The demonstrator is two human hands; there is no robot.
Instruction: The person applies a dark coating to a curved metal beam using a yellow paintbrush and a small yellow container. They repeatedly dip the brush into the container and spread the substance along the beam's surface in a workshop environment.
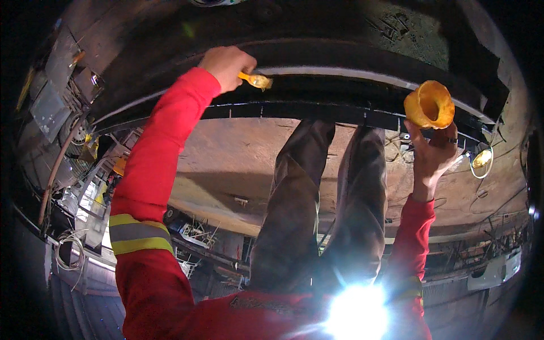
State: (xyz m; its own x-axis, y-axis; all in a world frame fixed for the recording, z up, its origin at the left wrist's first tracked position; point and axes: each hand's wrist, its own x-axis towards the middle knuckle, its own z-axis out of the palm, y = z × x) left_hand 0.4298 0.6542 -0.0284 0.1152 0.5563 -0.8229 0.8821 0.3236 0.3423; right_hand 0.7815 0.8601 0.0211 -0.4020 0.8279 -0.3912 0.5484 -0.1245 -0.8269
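My left hand (229, 65) is closed round the handle of a small yellow brush (259, 81) whose bristles point to the right. That brush is close to a long black steel beam (340, 93) crossing in front of me; whether the bristles touch it I cannot tell. Raised at the right, my right hand (435, 152) grips a yellow-orange cup-like container (429, 106) by its lower part, its wide mouth turned partly toward the view. What is inside the container does not show clearly. Both arms are in red sleeves, the left with a reflective band.
A pale strip (340, 72) runs along the beam. Brown floor (226, 153) lies beneath, around my legs. At the left are a coiled cable (69, 249) and cluttered metal parts (85, 147). A white loop of cord (481, 170) hangs near my right hand. A bright light (357, 317) glares below.
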